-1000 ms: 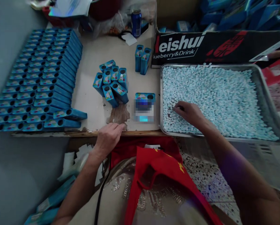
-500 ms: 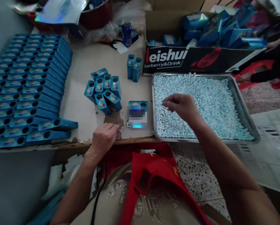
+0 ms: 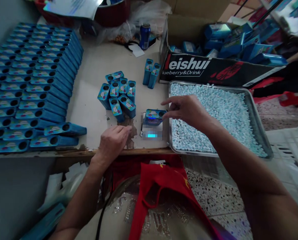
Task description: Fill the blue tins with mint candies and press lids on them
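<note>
A small blue box (image 3: 152, 117) with a dark round hole in its top stands on a small flat device (image 3: 151, 134), blurred by pixels, with a lit cyan patch like a display. My right hand (image 3: 181, 108) reaches over the tray's left rim to the right end of this box, its thumb and forefinger apart around the hole end. Behind that hand, a metal tray (image 3: 262, 133) holds a layer of small pale-blue candies (image 3: 221, 116). Resting at the table's front edge, my left hand (image 3: 114, 140) has its fingers curled together, with nothing visible in them.
Several blue boxes (image 3: 119, 91) stand loosely grouped on the table (image 3: 89, 76), with two more (image 3: 150, 74) behind. Rows of them (image 3: 36, 86) fill the left side. A black carton (image 3: 203, 68) of blue boxes borders the tray. A blue can (image 3: 145, 36) stands at the back.
My right hand has moved left from above the candies to the box on the device, and its fingers have spread. My left hand stays at the table edge. The view has shifted slightly.
</note>
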`<state>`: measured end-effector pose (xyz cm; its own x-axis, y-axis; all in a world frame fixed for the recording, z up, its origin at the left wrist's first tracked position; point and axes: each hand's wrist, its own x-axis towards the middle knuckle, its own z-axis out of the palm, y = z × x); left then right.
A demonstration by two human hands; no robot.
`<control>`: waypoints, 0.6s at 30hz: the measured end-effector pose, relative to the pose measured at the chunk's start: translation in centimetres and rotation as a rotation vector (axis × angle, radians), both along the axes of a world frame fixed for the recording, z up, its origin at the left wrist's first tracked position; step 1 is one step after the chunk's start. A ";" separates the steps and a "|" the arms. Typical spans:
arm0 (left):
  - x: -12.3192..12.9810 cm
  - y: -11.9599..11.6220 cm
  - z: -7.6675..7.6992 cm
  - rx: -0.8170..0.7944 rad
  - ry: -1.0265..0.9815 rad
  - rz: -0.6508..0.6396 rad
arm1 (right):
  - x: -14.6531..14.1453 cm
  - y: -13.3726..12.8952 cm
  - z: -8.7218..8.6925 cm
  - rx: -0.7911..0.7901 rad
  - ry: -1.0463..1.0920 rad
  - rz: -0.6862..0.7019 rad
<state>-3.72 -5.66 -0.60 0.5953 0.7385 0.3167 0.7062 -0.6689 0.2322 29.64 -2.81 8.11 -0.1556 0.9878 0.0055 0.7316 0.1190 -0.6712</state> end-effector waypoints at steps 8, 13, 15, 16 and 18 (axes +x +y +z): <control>2.1 1.5 3.1 0.064 -0.035 0.071 | 9.8 -3.7 -4.4 0.070 -0.260 -0.348; 4.5 2.3 4.7 -0.021 -0.041 0.056 | 9.9 -5.4 -7.0 0.224 -0.051 -0.408; 6.0 2.5 5.4 -0.032 -0.003 0.032 | 8.9 -5.0 -7.5 0.310 -0.009 -0.456; 6.8 2.7 5.7 -0.032 0.020 0.013 | 8.5 -4.8 -7.8 0.328 -0.008 -0.463; 8.3 2.9 6.1 -0.029 0.063 -0.033 | 7.8 -4.4 -8.4 0.325 -0.029 -0.449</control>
<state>4.58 -2.72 5.49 0.6376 0.7265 0.2562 0.6978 -0.6856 0.2074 37.46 -7.18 -0.27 0.2761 0.9051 0.3234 0.7761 -0.0114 -0.6306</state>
